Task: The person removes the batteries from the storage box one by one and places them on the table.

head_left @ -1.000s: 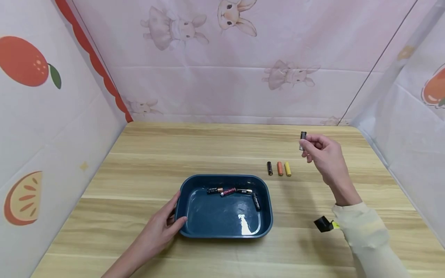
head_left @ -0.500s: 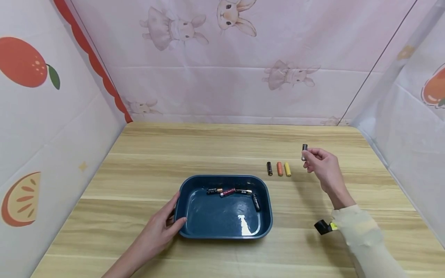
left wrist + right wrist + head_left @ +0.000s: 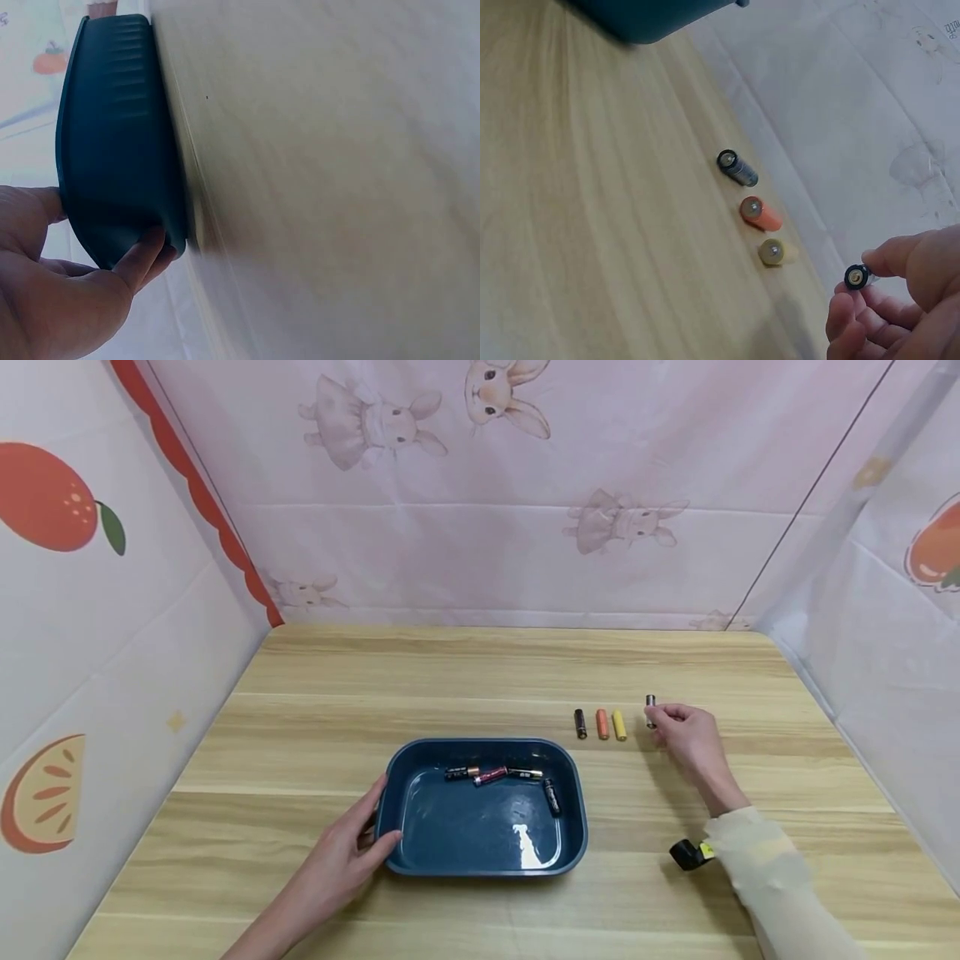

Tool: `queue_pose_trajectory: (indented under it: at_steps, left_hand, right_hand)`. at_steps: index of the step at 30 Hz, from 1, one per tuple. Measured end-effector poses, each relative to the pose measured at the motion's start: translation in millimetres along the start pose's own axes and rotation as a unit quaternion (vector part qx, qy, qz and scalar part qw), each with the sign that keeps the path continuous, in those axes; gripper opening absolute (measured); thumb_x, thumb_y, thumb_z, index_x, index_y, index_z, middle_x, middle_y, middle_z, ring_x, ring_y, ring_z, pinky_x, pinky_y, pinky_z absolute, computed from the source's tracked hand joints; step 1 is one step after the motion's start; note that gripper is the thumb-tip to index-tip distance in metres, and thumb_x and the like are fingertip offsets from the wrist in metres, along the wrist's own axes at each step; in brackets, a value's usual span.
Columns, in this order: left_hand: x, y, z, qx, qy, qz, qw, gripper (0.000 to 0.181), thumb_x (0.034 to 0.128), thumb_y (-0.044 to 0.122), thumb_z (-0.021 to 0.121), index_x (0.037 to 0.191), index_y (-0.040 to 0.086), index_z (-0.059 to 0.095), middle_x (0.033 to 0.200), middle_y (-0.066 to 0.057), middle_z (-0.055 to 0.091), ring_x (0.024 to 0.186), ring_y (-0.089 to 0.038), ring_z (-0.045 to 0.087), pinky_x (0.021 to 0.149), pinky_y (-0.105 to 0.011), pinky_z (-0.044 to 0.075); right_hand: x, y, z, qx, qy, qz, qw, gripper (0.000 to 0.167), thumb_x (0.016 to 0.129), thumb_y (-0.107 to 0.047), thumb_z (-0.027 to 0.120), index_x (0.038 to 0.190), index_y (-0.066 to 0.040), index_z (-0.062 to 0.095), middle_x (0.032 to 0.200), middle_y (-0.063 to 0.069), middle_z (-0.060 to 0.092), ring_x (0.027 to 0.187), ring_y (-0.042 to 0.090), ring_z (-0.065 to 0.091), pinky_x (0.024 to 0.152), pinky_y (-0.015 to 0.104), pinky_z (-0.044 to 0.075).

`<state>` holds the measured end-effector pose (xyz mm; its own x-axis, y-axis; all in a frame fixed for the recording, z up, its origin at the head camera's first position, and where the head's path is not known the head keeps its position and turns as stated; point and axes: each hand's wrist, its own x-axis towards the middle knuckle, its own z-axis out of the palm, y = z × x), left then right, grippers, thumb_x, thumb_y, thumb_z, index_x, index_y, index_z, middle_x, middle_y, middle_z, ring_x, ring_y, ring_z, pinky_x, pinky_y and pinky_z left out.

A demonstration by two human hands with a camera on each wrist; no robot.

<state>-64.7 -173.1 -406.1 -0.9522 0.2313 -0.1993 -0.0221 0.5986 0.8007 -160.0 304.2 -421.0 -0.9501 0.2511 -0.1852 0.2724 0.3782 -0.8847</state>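
We see the right hand (image 3: 692, 743) pinching a silver-and-black battery (image 3: 650, 701) between thumb and fingers, apparently just above the table (image 3: 315, 693). Nearby lie a yellow battery (image 3: 619, 725), an orange one (image 3: 602, 724) and a black one (image 3: 581, 724), and beyond them the left hand (image 3: 348, 852) grips a blue tub (image 3: 465, 835) holding four batteries (image 3: 491, 776).

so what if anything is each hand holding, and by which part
Right hand: a battery, pinched by its sides, both ends showing. Left hand: the tub, by its left end's rim and wall.
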Motion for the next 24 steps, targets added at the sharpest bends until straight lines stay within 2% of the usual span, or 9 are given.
queue_pose_trajectory:
  at_steps: [7, 12, 21, 24]
  left_hand:
    - [0.2, -0.4, -0.2, -0.005, -0.003, 0.0, 1.0, 0.076, 0.1034, 0.015, 0.066, 0.165, 0.009, 0.022, 0.164, -0.021, 0.032, 0.141, -0.037, 0.048, 0.104, -0.04, 0.051]
    - [-0.5, -0.6, -0.7, -0.005, -0.005, -0.004, 1.0, 0.076, 0.1036, 0.016, 0.065, 0.165, 0.009, 0.021, 0.165, -0.021, 0.031, 0.141, -0.038, 0.047, 0.105, -0.041, 0.05]
    - [0.0, 0.7, -1.1, -0.009, -0.006, -0.01, 0.9999, 0.077, 0.1035, 0.015, 0.065, 0.166, 0.009, 0.021, 0.165, -0.022, 0.031, 0.14, -0.038, 0.048, 0.104, -0.041, 0.051]
    - [0.2, 1.3, -1.2, -0.005, -0.006, -0.01, 0.9999, 0.077, 0.1032, 0.015, 0.066, 0.166, 0.009, 0.021, 0.164, -0.022, 0.031, 0.141, -0.038, 0.047, 0.104, -0.041, 0.051]
  right_hand:
    - [4.0, 8, 8, -0.034, 0.019, -0.007, 0.9992, 0.042, 0.105, -0.03, 0.063, 0.121, 0.007, 0.07, 0.079, 0.003, 0.069, 0.066, 0.008, 0.058, 0.05, 0.021, 0.044]
    - [3.8, 8, 12, -0.057, 0.028, -0.013, 0.9979, 0.039, 0.104, -0.029, 0.065, 0.118, 0.007, 0.073, 0.084, 0.005, 0.072, 0.068, 0.009, 0.06, 0.051, 0.02, 0.044]
    - [4.6, 6, 18, -0.139, 0.043, -0.021, 0.9891, 0.037, 0.102, -0.031, 0.067, 0.109, 0.003, 0.077, 0.08, 0.005, 0.074, 0.064, 0.013, 0.057, 0.051, 0.024, 0.042]
    - [4.6, 6, 20, -0.16, 0.041, -0.022, 0.986, 0.036, 0.101, -0.03, 0.067, 0.109, 0.003, 0.077, 0.084, 0.008, 0.075, 0.064, 0.013, 0.056, 0.052, 0.024, 0.042]
